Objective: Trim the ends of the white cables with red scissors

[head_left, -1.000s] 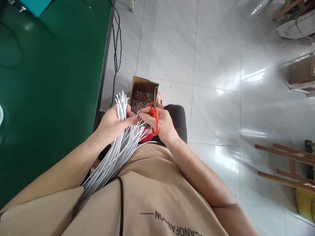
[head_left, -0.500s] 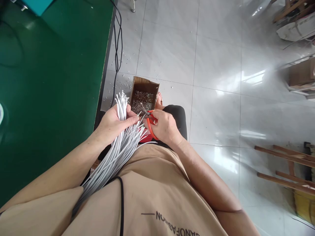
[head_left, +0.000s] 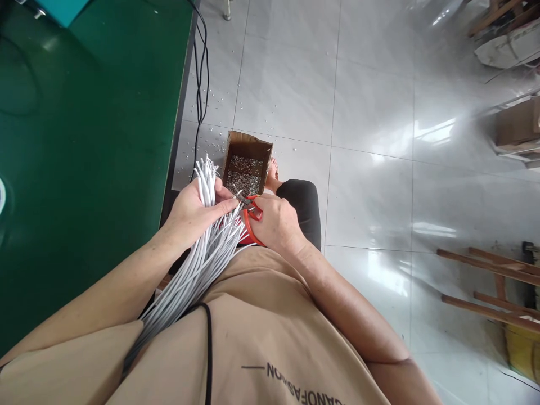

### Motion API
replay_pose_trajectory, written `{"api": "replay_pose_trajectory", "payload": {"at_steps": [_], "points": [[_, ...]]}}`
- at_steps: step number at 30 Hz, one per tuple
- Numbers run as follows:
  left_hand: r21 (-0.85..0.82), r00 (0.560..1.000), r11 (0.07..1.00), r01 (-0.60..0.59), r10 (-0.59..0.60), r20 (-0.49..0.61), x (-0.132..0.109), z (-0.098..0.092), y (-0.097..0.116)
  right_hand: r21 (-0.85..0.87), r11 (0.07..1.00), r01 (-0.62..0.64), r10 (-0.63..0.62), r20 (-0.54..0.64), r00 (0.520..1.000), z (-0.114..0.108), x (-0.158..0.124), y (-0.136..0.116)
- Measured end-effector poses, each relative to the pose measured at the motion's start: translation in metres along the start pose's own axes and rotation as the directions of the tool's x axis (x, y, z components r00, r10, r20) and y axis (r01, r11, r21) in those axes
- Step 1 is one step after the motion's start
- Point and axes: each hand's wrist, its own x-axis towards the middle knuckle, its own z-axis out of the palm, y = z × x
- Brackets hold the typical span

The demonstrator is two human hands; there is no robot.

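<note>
My left hand (head_left: 194, 207) is closed around a thick bundle of white cables (head_left: 185, 287), with their cut ends sticking up above the fist. Between its thumb and fingertips one cable end is pinched toward the right. My right hand (head_left: 276, 222) grips scissors (head_left: 250, 215) with orange-red handles. Their dark blades point up and left and lie at the pinched cable end, right beside my left thumb. Whether the blades touch the cable is too small to tell. More loose cable ends fan out below the scissors, and the bundle runs down under my left arm.
Below the hands a cardboard box (head_left: 250, 147) on the floor holds many small clippings. More bits are strewn over the tiles (head_left: 291, 84). A green table (head_left: 93, 140) stands at the left, with black cords (head_left: 202, 84) hanging by its edge. Wooden legs (head_left: 489, 281) are at the right.
The scissors have turned and moved slightly left and down, with their blades now closer to the left thumb and looking more closed. My left hand keeps its grip on the cables.
</note>
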Motion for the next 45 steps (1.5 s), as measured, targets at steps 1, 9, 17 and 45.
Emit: {"api": "replay_pose_trajectory", "payload": {"at_steps": [1, 9, 17, 45], "points": [[0.024, 0.999, 0.999, -0.025, 0.024, 0.024, 0.001, -0.001, -0.001, -0.017, 1.000, 0.008, -0.009, -0.007, 1.000, 0.001, 0.000, 0.000], [0.265, 0.994, 0.960, -0.096, 0.079, 0.074, -0.001, -0.005, 0.003, -0.086, 0.996, 0.039, -0.040, -0.011, 0.999, 0.006, -0.001, 0.000], [0.225, 0.993, 0.971, -0.078, 0.056, 0.100, -0.004, -0.002, 0.009, -0.031, 0.998, 0.056, -0.056, -0.010, 0.998, 0.006, 0.001, 0.005], [0.168, 0.983, 0.985, -0.028, -0.003, 0.181, -0.003, -0.006, 0.006, 0.869, 0.445, -0.216, 0.112, 0.186, 0.976, -0.010, 0.015, -0.006]]}}
